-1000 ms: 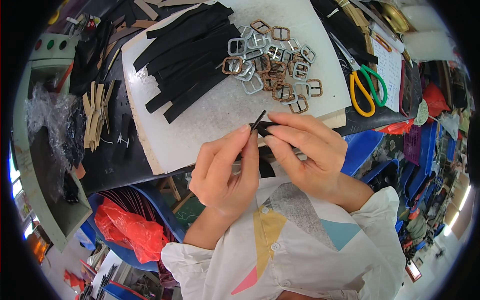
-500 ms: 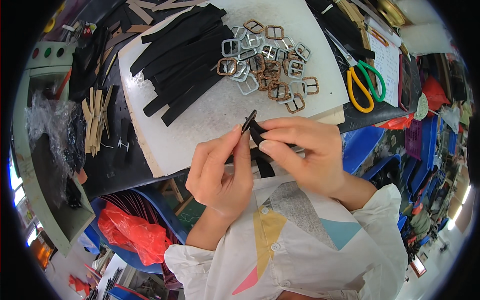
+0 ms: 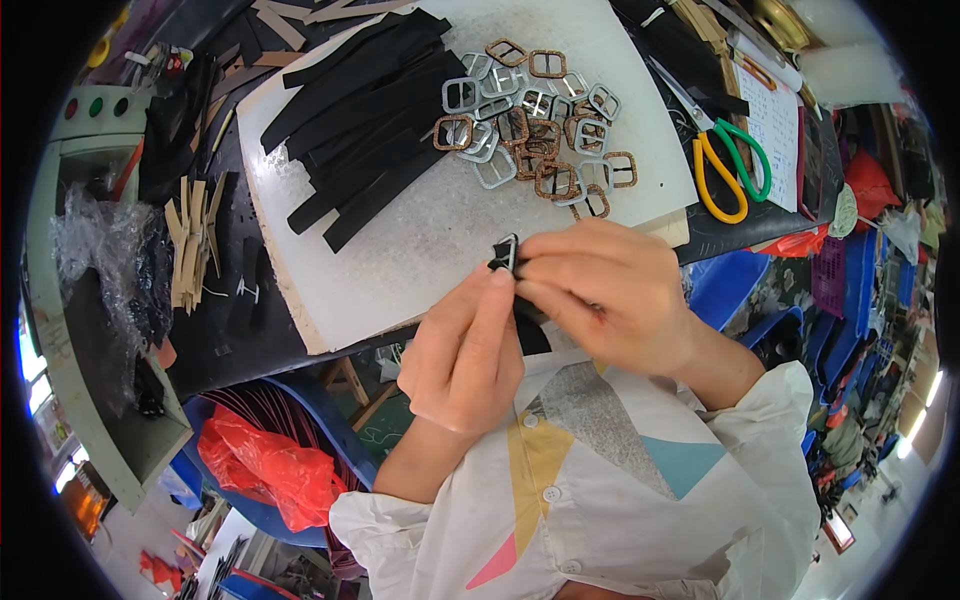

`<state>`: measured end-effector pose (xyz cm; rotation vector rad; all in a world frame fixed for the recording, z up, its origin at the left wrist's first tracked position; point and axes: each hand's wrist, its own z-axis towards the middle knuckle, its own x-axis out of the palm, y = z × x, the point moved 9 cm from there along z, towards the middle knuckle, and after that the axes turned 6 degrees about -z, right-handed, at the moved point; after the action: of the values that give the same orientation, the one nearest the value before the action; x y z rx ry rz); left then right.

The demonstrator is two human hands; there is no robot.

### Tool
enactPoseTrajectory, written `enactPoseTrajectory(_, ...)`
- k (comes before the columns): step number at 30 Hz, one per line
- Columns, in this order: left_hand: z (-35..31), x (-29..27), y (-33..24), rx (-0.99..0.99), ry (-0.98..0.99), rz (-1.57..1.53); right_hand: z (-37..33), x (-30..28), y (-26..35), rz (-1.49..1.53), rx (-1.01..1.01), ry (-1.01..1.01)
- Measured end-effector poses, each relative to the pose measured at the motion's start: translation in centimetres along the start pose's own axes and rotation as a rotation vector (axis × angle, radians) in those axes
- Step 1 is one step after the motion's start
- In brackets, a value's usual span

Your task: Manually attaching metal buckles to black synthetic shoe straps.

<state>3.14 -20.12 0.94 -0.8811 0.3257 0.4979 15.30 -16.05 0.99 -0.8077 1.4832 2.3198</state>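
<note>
Many buckles (image 3: 543,139) on pale board (image 3: 390,265), black tabletop (image 3: 200,350), blue tub (image 3: 348,438)

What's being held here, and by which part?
The left hand pinches a small buckle by its lower end; the right hand seems to pinch the black strip beside it, exact spot hidden.

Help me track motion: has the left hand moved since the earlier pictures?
Yes: against the white board, the left hand has shifted rightward and slightly downward.
</note>
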Motion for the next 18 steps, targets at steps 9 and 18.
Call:
enactPoseTrajectory(9, 0.4, -0.2, 4.1, -0.607, 0.003, -0.497, 0.1, 0.3, -1.9, 0.197, 0.140, 0.019)
enactPoseTrajectory(18, -1.0, 0.6, 6.0, -0.853, 0.190, -0.764, 0.2, 1.1, -1.3, 0.221, 0.114, 0.107)
